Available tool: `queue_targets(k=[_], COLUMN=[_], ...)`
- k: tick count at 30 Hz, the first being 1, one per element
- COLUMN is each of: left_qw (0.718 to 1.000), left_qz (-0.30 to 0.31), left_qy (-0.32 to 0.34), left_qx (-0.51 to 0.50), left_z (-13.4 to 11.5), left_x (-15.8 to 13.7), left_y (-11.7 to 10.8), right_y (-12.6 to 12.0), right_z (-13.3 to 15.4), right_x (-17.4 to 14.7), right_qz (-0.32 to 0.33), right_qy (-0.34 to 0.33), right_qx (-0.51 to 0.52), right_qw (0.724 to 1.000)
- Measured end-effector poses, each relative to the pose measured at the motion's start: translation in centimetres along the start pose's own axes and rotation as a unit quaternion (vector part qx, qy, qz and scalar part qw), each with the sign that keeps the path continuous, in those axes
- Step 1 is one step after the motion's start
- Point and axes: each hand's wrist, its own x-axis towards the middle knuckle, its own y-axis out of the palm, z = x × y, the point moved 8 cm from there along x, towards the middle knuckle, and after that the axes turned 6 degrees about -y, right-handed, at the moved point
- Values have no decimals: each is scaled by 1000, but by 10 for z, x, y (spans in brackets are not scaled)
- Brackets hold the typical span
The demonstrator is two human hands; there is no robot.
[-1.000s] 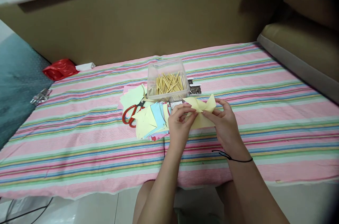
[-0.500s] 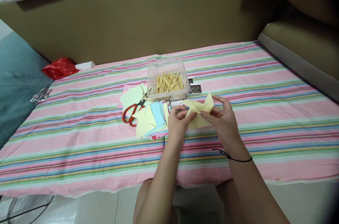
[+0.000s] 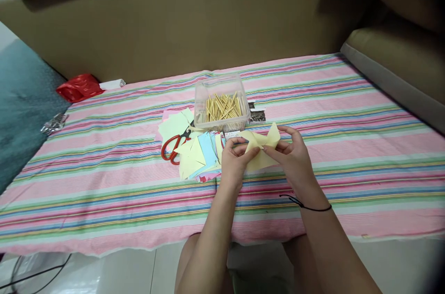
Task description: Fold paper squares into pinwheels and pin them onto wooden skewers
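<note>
A pale yellow paper pinwheel (image 3: 258, 138) with curled-in corners is held between both hands above the striped cloth. My left hand (image 3: 236, 157) pinches its left side, thumb near the centre. On the other side my right hand (image 3: 290, 150) is closed on the paper, thumb and fingertips meeting close to the middle. Just left of my left hand lies a pile of cut paper pieces (image 3: 194, 157) in yellow, blue and pink. Red-handled scissors (image 3: 171, 148) rest across the papers. Beyond the hands stands a clear plastic box (image 3: 222, 123) holding many short wooden sticks (image 3: 224, 106).
Small bags of dark metal bits (image 3: 257, 116) lie right of the box. A red plastic bag (image 3: 79, 88), a white packet (image 3: 112, 84) and a clear wrapper (image 3: 54, 123) are at far left. The striped cloth (image 3: 114, 192) ends at a panel (image 3: 167, 29) behind.
The view has shifted very slightly. Both hands keep their pinch on the paper pinwheel, with only tiny finger movement.
</note>
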Motion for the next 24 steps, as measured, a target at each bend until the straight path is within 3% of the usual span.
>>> queue_targets(k=[24], left_qw=[999], left_qz=[-40], left_qy=[33], left_qx=[12], left_z=[-1], left_x=[0], left_y=[-6], right_y=[2], right_z=[-4], right_x=[-1], right_qz=[12], right_qy=[27], right_qx=[1], right_qw=[1000])
